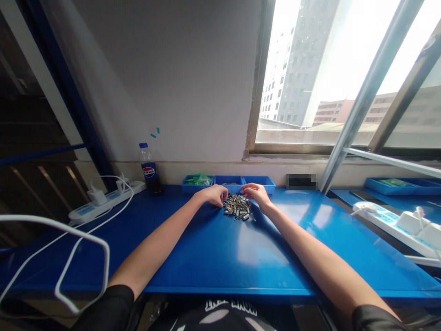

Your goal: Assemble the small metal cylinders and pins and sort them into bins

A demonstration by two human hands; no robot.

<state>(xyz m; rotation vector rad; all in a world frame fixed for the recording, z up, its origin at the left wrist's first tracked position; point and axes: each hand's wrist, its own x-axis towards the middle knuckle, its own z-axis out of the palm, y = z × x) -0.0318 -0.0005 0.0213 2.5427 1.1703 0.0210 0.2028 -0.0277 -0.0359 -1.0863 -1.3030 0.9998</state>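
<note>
A heap of small metal parts (237,208), slim pins and short silvery cylinders, lies on the blue table (220,257) between my hands. My left hand (215,195) is at the heap's left edge, its fingers bent downward and thumb apart from them. On the other side, my right hand (257,194) hovers by the heap's upper right edge, fingers loosely bent and thumb apart. Nothing shows clearly in either hand. Just behind the hands stands a blue three-compartment tray (211,178). Its left compartment holds green bags (200,179), and its middle one holds some small parts.
A cola bottle (149,171) stands at the back left, beside a white power strip (106,202) with loose cables. Another power strip (396,225) and blue trays (389,186) lie at the right. A metal post (344,138) rises near the window.
</note>
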